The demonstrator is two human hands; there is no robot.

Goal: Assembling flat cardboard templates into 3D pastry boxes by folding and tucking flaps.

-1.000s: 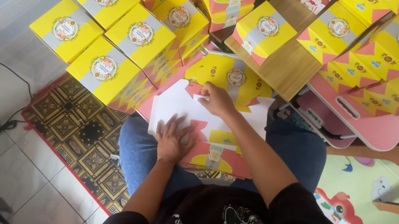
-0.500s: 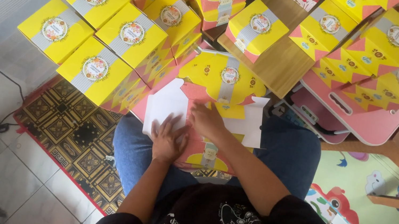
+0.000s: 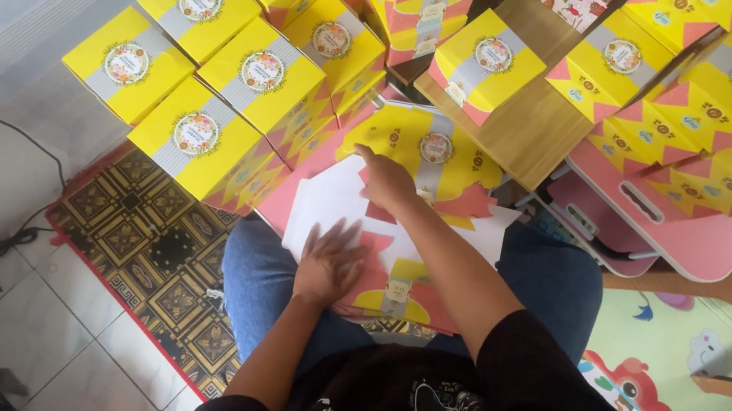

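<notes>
The person's left hand (image 3: 329, 261) lies flat with fingers spread, gripping nothing, pinning the near white flap of an unfolded yellow, pink and white cardboard box blank (image 3: 401, 231) that rests across the lap, while the right hand (image 3: 387, 179), fingers extended and also closed on nothing, presses the blank's upper panel near a crease. Folding it cleanly likely calls for keeping that left palm firmly down and running the right fingers along the score line (the left hand looks slightly blurred). Open room is scarce: finished yellow square cardboard boxes (image 3: 234, 104) crowd the blank's far edge, and a low wooden table (image 3: 523, 128) and pink plastic table (image 3: 677, 243) hem the right, leaving only the patterned brown floor mat (image 3: 151, 249) at left.
</notes>
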